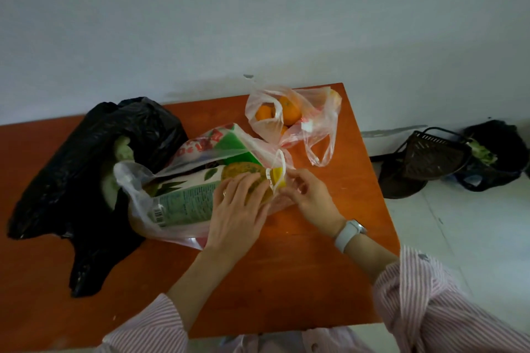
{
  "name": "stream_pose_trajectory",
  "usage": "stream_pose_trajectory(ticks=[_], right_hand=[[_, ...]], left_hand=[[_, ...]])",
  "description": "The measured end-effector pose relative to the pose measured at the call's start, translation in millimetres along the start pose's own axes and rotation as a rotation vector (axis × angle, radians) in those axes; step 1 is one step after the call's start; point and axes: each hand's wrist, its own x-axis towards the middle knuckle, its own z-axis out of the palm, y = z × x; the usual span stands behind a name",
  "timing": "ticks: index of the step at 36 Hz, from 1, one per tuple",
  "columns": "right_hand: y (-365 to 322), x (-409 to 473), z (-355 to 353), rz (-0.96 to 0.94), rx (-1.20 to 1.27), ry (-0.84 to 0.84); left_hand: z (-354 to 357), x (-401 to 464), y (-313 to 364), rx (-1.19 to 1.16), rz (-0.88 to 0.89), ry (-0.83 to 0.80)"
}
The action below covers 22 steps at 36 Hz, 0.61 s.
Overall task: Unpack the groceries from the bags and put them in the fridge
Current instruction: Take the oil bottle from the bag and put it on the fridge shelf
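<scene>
The task is judged to be at its start, with nothing seen to be unpacked and no fridge in view. Three bags are laid on the orange table [286,281]: a black bag [86,157] at the left with something pale green showing inside, a clear bag of oranges [289,120] at the far right, and a clear middle bag [183,169] holding a juice carton [186,195] and a second green carton [229,143]. The left hand [238,209] is laid with fingers nearly straight on the juice carton through the plastic. The bag's handle [276,172] is pinched by the right hand [309,195]. All the groceries are still to be taken out.
</scene>
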Motion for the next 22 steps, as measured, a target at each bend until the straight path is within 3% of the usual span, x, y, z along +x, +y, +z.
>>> stream_pose_trajectory(ticks=[5,9,14,16,19,20,22], right_hand=[[16,-4,-3,-0.004,-0.108,0.036],[27,-3,9,0.072,-0.338,0.051],[32,9,20,0.167,-0.432,-0.118],[29,9,11,0.126,-0.410,-0.056],[4,3,-7,0.046,-0.183,0.230],[-6,3,-10,0.033,-0.103,0.263],[-31,8,-11,0.039,-0.021,0.161]], left_hand=[[-3,4,-6,0.036,-0.014,-0.090],[-9,3,-6,0.074,-0.018,-0.144],[-23,-1,-9,0.096,-0.061,-0.121],[-29,-4,-14,0.096,-0.076,-0.094],[-34,-4,-22,0.096,-0.062,-0.092],[-33,-4,-24,0.091,-0.048,-0.105],[-29,-2,-28,0.072,-0.024,-0.148]])
